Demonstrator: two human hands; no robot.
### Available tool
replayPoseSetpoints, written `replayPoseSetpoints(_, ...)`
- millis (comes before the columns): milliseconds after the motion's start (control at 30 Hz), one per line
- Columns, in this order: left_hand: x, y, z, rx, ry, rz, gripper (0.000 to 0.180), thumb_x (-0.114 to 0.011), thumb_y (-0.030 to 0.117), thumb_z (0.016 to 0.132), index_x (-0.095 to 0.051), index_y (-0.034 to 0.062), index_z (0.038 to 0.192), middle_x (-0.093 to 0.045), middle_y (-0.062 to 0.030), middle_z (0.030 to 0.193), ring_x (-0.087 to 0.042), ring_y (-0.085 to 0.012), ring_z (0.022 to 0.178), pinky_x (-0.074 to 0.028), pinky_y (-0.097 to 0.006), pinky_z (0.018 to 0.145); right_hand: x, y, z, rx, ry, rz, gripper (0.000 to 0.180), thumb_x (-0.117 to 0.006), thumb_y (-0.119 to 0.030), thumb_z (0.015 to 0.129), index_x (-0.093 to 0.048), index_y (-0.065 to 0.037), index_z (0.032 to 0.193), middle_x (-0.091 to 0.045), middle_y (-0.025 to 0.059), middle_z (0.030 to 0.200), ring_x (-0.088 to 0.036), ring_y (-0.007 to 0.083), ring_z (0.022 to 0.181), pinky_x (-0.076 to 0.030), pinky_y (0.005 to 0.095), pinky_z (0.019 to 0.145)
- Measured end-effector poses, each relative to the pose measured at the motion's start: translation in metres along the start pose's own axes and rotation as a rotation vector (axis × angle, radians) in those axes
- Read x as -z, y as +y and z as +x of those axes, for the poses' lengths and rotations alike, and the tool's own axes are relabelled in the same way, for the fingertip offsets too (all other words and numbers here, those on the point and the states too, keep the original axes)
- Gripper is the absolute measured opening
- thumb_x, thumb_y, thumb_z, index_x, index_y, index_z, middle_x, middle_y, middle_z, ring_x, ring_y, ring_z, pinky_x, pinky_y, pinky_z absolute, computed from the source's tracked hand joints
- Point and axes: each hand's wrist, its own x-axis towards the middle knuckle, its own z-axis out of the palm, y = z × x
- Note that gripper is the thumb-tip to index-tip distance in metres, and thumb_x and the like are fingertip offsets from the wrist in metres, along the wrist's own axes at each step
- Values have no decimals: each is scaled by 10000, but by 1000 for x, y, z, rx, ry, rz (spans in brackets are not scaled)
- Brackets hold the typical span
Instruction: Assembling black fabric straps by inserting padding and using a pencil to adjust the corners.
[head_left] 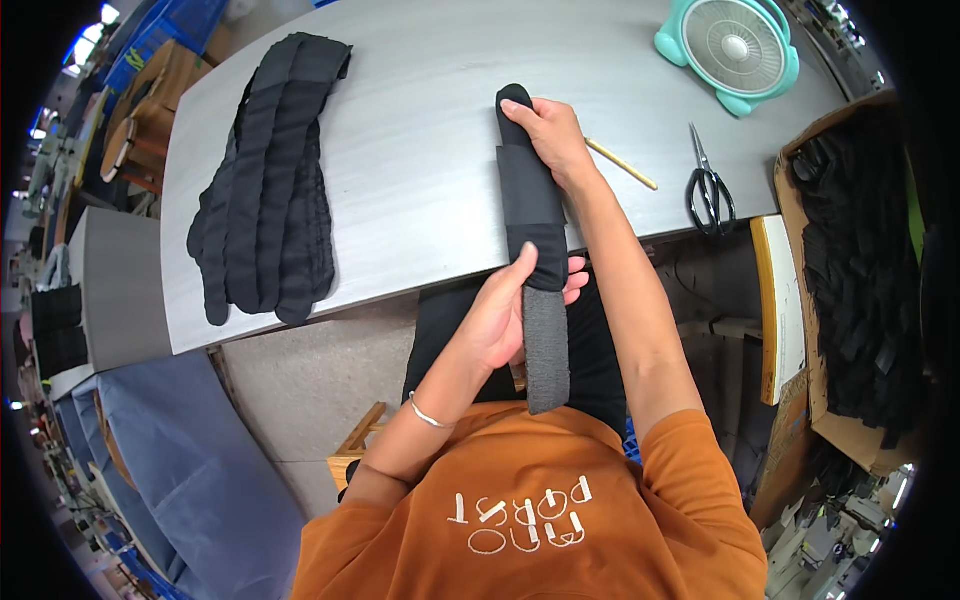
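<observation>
A long black fabric strap with a rounded far end lies over the table's near edge in front of me. From its near end sticks out a dark grey, fuzzy-textured strip, hanging above my lap. My left hand grips the strap where the grey strip emerges, thumb on top and fingers underneath. Near the rounded far end, my right hand is closed around the strap with its thumb pressed on top. On the left of the table rests a fanned stack of similar black fabric pieces.
The grey table also holds a thin wooden stick, black-handled scissors and a teal fan at the far right. Right of the table stands a cardboard box of black strips. Blue-grey cloth drapes at lower left.
</observation>
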Motion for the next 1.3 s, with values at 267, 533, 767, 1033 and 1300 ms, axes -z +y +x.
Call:
replayPoseSetpoints(267,10,23,-2,-249,124,150,287,-636,190,975,-633,-36,1150,-696,-161,1116,-663,-222,1046,-539,-373,934,12,-6,-163,-17,102,-70,315,-620,-302,963,-644,12,972,-662,66,775,-602,128,696,-497,305,656)
replayPoseSetpoints(533,2,9,-1,-236,229,146,290,-651,245,971,-618,-14,1098,-692,-169,1062,-689,-232,927,-578,-374,847,6,15,-230,-4,-87,-171,249,-657,-213,948,-596,4,843,-630,84,644,-597,89,594,-453,276,543)
replayPoseSetpoints(767,8,26,10,-244,215,209,378,-615,304,989,-585,-35,1155,-679,-171,1067,-684,-239,945,-577,-399,885,4,31,-263,-223,-122,217,233,-628,-216,982,-603,-24,852,-613,7,662,-558,64,549,-440,235,500)
replayPoseSetpoints(1033,12,1,-4,-101,43,-56,565,-514,452,1013,-493,-35,1297,-637,-175,1180,-638,-270,1077,-527,-436,984,16,16,-253,-530,-280,671,239,-654,-283,969,-646,-46,940,-629,9,731,-570,59,595,-446,211,530)
replayPoseSetpoints(1300,15,3,-12,-33,128,97,342,-672,263,958,-619,-9,1159,-686,-101,950,-694,-193,841,-600,-341,780,25,22,-211,-30,75,48,229,-583,-226,1002,-647,-6,1006,-681,32,883,-604,73,723,-468,221,622)
